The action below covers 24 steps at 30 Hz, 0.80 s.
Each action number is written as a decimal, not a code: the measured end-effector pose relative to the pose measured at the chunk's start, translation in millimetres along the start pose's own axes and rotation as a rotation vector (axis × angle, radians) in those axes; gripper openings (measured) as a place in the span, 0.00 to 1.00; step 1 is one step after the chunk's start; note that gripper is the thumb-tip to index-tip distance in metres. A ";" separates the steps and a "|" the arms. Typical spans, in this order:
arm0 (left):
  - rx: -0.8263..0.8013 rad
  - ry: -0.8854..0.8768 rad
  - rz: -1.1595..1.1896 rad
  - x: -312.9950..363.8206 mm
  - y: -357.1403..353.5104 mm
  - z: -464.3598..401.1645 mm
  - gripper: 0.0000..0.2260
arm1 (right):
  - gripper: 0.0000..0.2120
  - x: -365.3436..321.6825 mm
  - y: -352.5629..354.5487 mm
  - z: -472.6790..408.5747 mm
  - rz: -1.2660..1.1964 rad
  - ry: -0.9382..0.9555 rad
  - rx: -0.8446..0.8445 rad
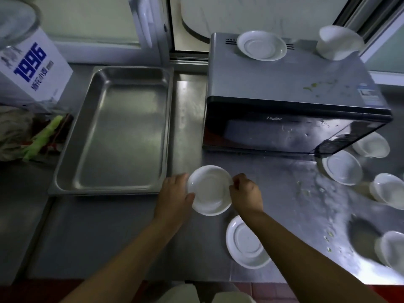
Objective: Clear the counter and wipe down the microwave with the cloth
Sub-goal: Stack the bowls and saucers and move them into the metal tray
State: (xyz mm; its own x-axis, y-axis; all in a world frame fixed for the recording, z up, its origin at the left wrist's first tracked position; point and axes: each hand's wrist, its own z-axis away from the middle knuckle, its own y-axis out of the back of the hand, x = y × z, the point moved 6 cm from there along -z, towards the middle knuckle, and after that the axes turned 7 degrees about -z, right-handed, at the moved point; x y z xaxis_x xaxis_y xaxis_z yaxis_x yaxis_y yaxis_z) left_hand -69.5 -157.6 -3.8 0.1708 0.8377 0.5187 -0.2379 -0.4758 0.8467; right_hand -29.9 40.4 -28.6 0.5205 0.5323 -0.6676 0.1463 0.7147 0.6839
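**Two hands hold a small white dish**

The metal surface [105, 237] is big, grey and shiny. The right part has wet marks and green bits on it. A big steel tray [122, 132] lies on the left part, with nothing in it. The microwave [290, 99] sits on the right, at the back. Its top has green spots. A white plate [262, 45] and a white bowl [337, 42] rest on top of it.

In front of the microwave, both hands hold one small white dish [209, 190]. The left hand [175, 197] has its fingers curled round the left rim. The right hand [247, 194] pinches the right rim. The dish is just beside the near corner of the tray.

Another white saucer [246, 242] lies flat on the surface, partly under the right arm. More white bowls [371, 145] sit at the far right. I see no cloth I can be sure of.
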 end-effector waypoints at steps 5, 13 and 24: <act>-0.236 0.029 0.162 34.0 -50.2 2.2 0.13 | 0.07 47.7 40.2 18.4 0.070 -0.042 0.012; -0.387 -0.163 -0.050 62.1 -109.1 43.0 0.11 | 0.11 124.8 50.8 72.7 0.159 -0.101 -0.043; -0.428 -0.156 -0.106 63.2 -124.3 59.2 0.07 | 0.11 145.8 41.6 87.7 0.253 -0.077 -0.051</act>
State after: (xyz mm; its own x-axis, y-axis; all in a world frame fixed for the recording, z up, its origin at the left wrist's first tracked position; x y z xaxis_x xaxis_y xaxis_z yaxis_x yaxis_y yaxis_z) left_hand 27.4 -61.4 -69.3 0.3498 0.8098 0.4710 -0.5786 -0.2087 0.7884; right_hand 125.9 107.9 -71.7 0.5979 0.6625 -0.4513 -0.0381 0.5859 0.8095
